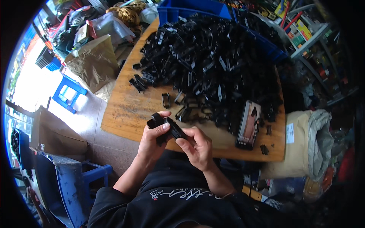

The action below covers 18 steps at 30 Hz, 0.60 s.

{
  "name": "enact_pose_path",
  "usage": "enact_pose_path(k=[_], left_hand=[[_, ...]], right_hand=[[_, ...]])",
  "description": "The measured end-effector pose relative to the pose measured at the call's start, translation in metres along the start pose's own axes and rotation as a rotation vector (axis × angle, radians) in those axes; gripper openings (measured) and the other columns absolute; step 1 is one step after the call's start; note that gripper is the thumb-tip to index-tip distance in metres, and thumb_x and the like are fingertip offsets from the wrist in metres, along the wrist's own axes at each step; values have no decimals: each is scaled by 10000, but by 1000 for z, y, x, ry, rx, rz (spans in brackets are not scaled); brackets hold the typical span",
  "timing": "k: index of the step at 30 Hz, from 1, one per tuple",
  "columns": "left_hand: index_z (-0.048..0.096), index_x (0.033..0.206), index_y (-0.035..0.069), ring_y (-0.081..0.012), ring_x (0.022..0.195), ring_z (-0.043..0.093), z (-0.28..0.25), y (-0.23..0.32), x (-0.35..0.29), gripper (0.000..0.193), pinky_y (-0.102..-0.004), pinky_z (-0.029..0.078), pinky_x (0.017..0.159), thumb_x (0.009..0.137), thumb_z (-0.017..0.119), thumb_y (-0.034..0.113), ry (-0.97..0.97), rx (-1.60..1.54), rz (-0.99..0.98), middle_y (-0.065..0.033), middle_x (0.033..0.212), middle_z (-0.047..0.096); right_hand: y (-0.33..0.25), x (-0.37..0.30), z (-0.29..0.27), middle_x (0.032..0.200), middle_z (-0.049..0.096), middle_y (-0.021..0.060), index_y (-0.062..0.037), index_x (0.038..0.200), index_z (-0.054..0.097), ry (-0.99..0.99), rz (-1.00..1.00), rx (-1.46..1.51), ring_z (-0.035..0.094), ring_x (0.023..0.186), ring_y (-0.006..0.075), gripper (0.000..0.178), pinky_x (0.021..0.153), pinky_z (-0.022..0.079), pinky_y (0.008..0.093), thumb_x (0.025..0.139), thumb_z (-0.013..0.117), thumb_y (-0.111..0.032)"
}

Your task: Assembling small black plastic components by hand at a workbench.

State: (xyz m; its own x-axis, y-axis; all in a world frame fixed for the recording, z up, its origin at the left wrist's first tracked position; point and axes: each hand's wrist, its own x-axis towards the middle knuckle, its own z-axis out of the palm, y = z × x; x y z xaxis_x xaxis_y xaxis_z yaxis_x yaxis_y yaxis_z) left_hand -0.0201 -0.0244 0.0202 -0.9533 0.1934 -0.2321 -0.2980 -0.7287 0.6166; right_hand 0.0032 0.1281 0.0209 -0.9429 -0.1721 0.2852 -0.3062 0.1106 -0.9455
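Note:
Just over the near edge of the wooden table [125, 110], my left hand [153, 136] is closed around a black plastic part [155, 121] with a curved, clip-like end. My right hand [196, 147] pinches the other end of the black piece, thumb and fingers pressed on it. Whether this is one part or two joined together I cannot tell. Beyond my hands lies a large heap of black plastic parts [197, 60], and a small black frame-shaped part [165, 100] sits apart at its near edge.
A phone [248, 125] with a lit screen lies at the table's right. Blue crates [194, 9] stand behind the heap. Left of the table are a blue stool [69, 93] and a brown paper sack [93, 62]. Another sack [296, 140] stands by the right edge.

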Motion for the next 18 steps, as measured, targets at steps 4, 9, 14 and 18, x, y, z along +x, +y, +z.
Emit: enact_pose_path(k=[4, 9, 14, 18], left_hand=[[529, 1052, 92, -134, 712, 567, 29, 47, 83, 304, -269, 468, 599, 763, 623, 88, -25, 30, 65, -32, 862, 576], [479, 930, 51, -212, 675, 540, 116, 166, 300, 177, -344, 476, 592, 794, 554, 137, -38, -44, 286, -88, 751, 524], [542, 1010, 92, -271, 842, 505, 170, 229, 392, 523, -468, 419, 708, 653, 623, 465, -90, 337, 252, -131, 995, 509], [517, 1065, 65, -273, 825, 543, 114, 187, 318, 438, -431, 444, 729, 718, 617, 313, -234, 811, 616, -125, 968, 548]], right_hand=[[2, 13, -16, 938, 573, 101, 4, 1118, 510, 109, -149, -137, 575, 770, 155, 467, 676, 464, 247, 786, 669, -283], [-5, 7, -42, 879, 586, 108, 1, 1000, 577, 103, -189, -303, 575, 688, 153, 310, 629, 462, 253, 769, 681, -178], [-3, 3, -48, 785, 599, 91, -13, 901, 611, 59, -169, -302, 578, 661, 186, 173, 577, 453, 253, 753, 673, -76], [12, -1, -51, 782, 603, 99, -6, 876, 617, 64, -139, -266, 574, 656, 195, 138, 572, 459, 259, 759, 669, -58]])
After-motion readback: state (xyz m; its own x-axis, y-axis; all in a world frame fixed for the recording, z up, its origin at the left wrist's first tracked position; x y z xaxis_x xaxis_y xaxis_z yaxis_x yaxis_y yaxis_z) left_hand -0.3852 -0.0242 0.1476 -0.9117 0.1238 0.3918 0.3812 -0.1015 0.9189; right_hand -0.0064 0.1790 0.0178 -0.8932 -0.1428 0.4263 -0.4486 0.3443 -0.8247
